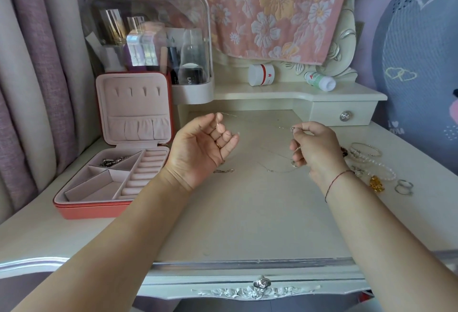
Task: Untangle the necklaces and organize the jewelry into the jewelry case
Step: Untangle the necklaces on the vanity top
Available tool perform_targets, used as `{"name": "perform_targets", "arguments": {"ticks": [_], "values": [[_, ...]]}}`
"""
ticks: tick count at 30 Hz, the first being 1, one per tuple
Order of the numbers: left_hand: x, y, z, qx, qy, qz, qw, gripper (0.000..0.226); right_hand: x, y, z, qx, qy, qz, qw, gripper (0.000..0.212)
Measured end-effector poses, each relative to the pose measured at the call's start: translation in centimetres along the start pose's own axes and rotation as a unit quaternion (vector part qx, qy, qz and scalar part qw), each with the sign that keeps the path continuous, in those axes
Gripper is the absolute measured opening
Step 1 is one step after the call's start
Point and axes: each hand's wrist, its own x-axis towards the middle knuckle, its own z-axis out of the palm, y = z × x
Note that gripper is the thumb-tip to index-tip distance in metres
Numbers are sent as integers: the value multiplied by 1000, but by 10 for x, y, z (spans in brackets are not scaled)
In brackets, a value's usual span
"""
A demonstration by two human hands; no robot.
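Note:
A thin silver necklace chain stretches in the air between my two hands over the dressing table. My left hand, palm up, pinches one end between thumb and fingers. My right hand pinches the other end near a small pendant, and more chain trails down onto the tabletop below it. The open pink jewelry case stands at the left with its lid upright. Its back left compartment holds some dark metal pieces. Another short chain piece lies by my left wrist.
Bracelets, a gold charm and silver rings lie at the right. A clear cosmetics box stands behind the case. A white jar and a toppled bottle sit on the raised shelf. A drawer knob is at the front edge.

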Motion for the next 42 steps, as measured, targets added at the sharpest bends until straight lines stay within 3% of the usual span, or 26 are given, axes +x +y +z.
{"name": "perform_targets", "arguments": {"ticks": [11,16,24,29,34,42], "values": [[2,-6,0,133,-45,-67,988,35,0,-6,-1,74,37,-35,996,12],[1,-9,-1,280,-1,-98,955,34,-5,-13,-1,105,28,-94,990,18],[1,-9,-2,307,26,-84,948,27,-2,-16,-8,176,52,-104,977,17],[3,-12,-5,332,70,-36,940,27,-1,-15,-8,188,25,-96,977,17],[4,-12,-5,365,100,-19,925,7,-3,-16,-6,178,-15,-105,978,17],[1,-12,-2,361,57,-13,931,33,-10,-19,-4,167,-112,-139,970,13]]}}
